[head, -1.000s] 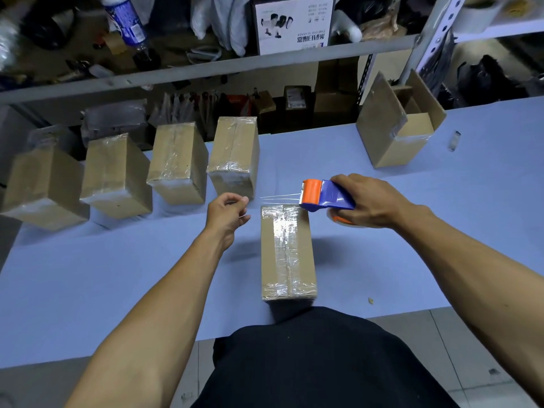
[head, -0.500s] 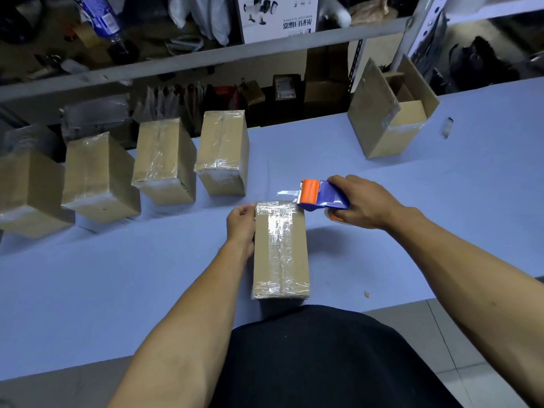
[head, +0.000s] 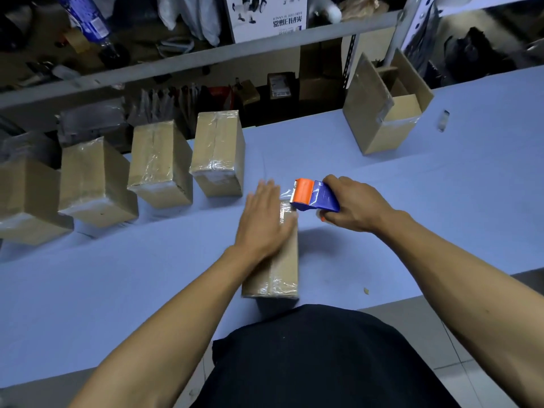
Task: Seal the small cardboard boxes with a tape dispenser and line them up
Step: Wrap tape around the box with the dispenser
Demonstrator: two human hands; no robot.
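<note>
1. While the four sealed brown cardboard boxes (head: 160, 163) stand in a row at the far left of the pale blue worktop (head: 88, 290), the fifth taped brown cardboard box (head: 275, 269) lies apart, near the front edge; slid carelessly, it could bump the row's last box (head: 219, 154) and knock the line crooked
2. The left hand (head: 262, 222) lies flat, fingers straight, on that box's taped top; half a second ago it gripped the box's left side, so it has moved up to smooth the tape. Uneven pressing could trap creases
3. The right hand (head: 356, 204) grips the orange-and-blue plastic tape dispenser (head: 315, 195) just beyond the box's far end, much where it was. A loose tape tail shows at its blade and might stick to the left fingers
4. Farther right, an open brown cardboard box (head: 385, 107) waits unsealed
</note>
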